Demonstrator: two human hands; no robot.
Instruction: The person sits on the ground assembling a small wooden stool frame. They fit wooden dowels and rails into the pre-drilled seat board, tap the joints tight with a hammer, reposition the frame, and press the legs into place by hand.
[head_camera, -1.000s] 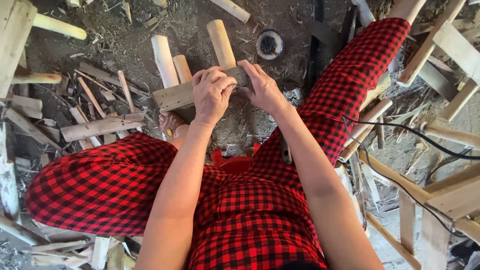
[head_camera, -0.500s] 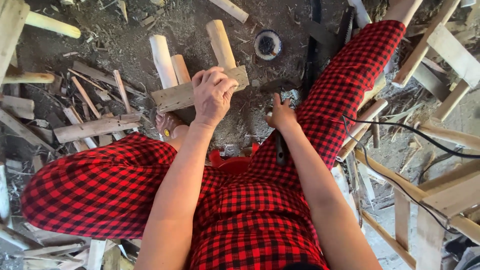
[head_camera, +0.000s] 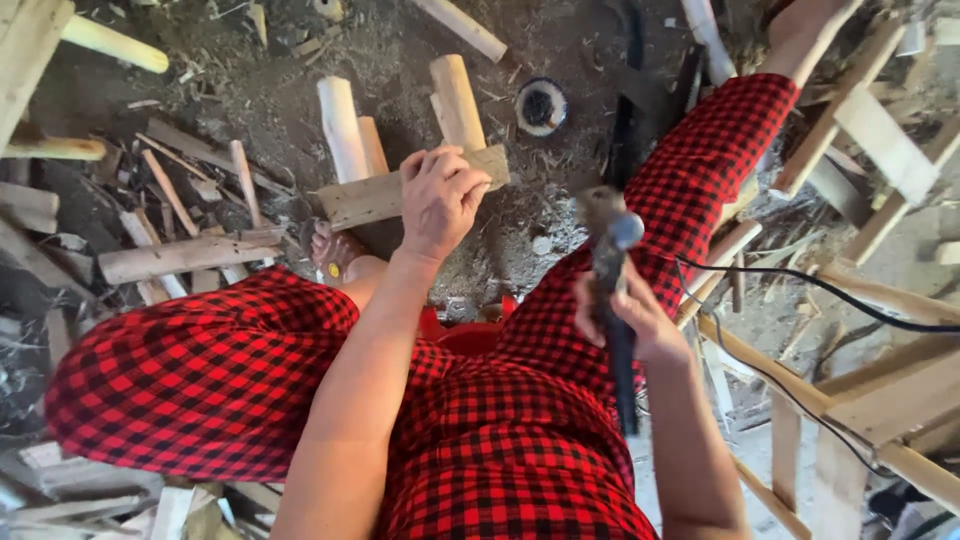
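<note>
I sit with my legs in red-and-black checked cloth spread apart over dirt ground. My left hand (head_camera: 440, 200) presses down on a flat wooden crosspiece (head_camera: 362, 198) that lies across three round pale pegs (head_camera: 342, 125). My right hand (head_camera: 632, 318) grips the dark handle of a hammer (head_camera: 607, 238), its head raised and blurred above my right thigh, a short way right of the crosspiece.
A small round tin (head_camera: 541, 106) sits on the dirt beyond the pegs. Loose sticks and offcuts (head_camera: 175, 255) litter the left side. Wooden frames (head_camera: 880, 400) and a black cable (head_camera: 800, 285) lie at the right. My bare foot (head_camera: 335, 255) rests below the crosspiece.
My right hand left the crosspiece, dropped to my right thigh, and now holds a hammer lifted up. My left hand stayed on the crosspiece.
</note>
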